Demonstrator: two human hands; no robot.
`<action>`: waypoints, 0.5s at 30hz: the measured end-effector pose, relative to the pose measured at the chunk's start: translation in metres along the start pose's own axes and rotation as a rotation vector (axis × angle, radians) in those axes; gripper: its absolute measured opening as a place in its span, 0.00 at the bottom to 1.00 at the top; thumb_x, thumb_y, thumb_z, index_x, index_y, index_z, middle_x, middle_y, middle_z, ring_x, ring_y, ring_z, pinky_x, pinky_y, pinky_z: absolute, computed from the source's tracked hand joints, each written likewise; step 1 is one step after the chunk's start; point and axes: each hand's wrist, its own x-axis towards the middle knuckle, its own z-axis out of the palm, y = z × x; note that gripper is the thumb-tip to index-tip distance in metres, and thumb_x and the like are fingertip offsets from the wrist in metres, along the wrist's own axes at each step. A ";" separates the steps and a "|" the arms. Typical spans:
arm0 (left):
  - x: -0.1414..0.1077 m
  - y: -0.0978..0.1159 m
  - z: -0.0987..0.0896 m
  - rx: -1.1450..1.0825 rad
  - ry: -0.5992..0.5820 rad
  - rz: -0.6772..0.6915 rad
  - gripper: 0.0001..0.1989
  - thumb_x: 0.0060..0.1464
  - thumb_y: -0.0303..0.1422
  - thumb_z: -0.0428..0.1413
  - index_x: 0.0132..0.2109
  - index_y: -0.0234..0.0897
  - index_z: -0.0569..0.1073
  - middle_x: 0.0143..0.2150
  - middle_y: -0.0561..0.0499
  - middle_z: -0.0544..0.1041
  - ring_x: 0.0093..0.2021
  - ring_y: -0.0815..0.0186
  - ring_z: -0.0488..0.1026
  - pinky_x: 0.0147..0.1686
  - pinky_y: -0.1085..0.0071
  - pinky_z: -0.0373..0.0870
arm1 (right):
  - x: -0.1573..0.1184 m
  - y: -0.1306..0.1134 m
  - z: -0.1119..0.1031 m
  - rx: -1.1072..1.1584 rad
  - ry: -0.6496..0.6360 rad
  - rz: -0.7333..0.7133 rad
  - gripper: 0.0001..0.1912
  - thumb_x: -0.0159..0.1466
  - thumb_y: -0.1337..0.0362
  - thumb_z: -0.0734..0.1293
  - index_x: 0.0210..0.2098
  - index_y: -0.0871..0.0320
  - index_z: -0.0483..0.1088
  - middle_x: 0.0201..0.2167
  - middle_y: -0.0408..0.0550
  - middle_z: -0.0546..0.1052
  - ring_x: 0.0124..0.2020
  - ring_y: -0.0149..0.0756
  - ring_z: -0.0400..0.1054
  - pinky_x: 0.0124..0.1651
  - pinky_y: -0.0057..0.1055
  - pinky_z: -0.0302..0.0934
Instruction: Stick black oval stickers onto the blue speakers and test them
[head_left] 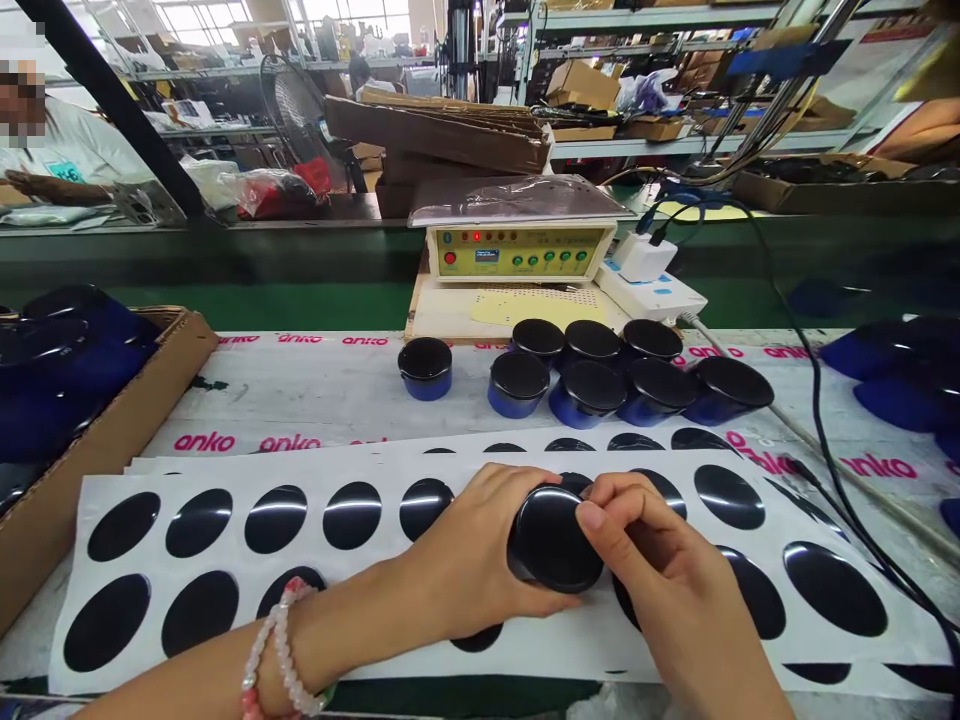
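Observation:
My left hand (480,550) is wrapped round a short cylinder with a glossy black round top (559,540), tilted toward me. At the top's right edge, the thumb and fingers of my right hand (667,570) are pinched together; whether anything thin lies between them is hidden. Under both hands lie white sheets (300,630) bearing rows of glossy black round stickers (352,515). Beyond the sheets stand several short blue cylinders with black tops (517,385), bunched together, and one more blue cylinder (425,368) a little apart on their left.
A cardboard box (112,430) of blue glossy parts stands at left, with more blue parts (907,375) at right. Behind the cylinders sits a control box with buttons (521,250), beside a white power strip (652,290). Black cables (817,420) run down the right. A person (82,150) is at far left.

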 end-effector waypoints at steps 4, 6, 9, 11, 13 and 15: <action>-0.001 -0.002 0.002 -0.003 -0.002 0.000 0.35 0.36 0.36 0.70 0.53 0.42 0.65 0.52 0.49 0.72 0.53 0.56 0.67 0.53 0.60 0.67 | 0.001 0.000 -0.001 -0.063 0.001 -0.069 0.12 0.60 0.58 0.68 0.23 0.55 0.66 0.32 0.45 0.68 0.34 0.34 0.65 0.34 0.26 0.64; -0.002 -0.002 0.002 -0.006 -0.002 0.001 0.34 0.38 0.36 0.69 0.53 0.42 0.65 0.52 0.50 0.72 0.54 0.57 0.67 0.53 0.61 0.67 | 0.001 -0.001 -0.001 -0.067 -0.008 -0.091 0.12 0.61 0.59 0.67 0.23 0.55 0.66 0.32 0.45 0.68 0.34 0.33 0.65 0.34 0.25 0.64; -0.002 -0.003 0.003 0.012 0.021 0.016 0.34 0.39 0.38 0.69 0.53 0.42 0.64 0.52 0.51 0.72 0.54 0.59 0.67 0.53 0.64 0.66 | 0.000 -0.002 0.001 -0.054 0.023 -0.121 0.11 0.62 0.61 0.67 0.24 0.55 0.65 0.31 0.44 0.68 0.34 0.31 0.66 0.35 0.24 0.64; -0.002 -0.004 0.004 0.027 0.033 0.035 0.34 0.40 0.39 0.68 0.53 0.42 0.64 0.52 0.51 0.72 0.53 0.60 0.67 0.53 0.65 0.66 | -0.001 -0.003 0.002 -0.061 0.036 -0.133 0.12 0.62 0.62 0.67 0.23 0.54 0.64 0.31 0.43 0.68 0.35 0.31 0.66 0.36 0.23 0.63; -0.002 -0.004 0.005 0.030 0.033 0.042 0.33 0.40 0.39 0.68 0.53 0.42 0.64 0.52 0.52 0.72 0.53 0.61 0.68 0.53 0.66 0.65 | -0.002 -0.003 0.003 -0.078 0.030 -0.141 0.11 0.62 0.63 0.66 0.24 0.54 0.64 0.31 0.43 0.68 0.35 0.30 0.66 0.35 0.22 0.63; -0.002 -0.005 0.005 0.025 0.029 0.035 0.33 0.41 0.38 0.68 0.53 0.40 0.64 0.51 0.51 0.72 0.53 0.61 0.68 0.54 0.66 0.65 | -0.002 -0.003 0.003 -0.091 0.031 -0.152 0.11 0.63 0.63 0.66 0.24 0.54 0.64 0.31 0.42 0.68 0.36 0.30 0.66 0.36 0.22 0.62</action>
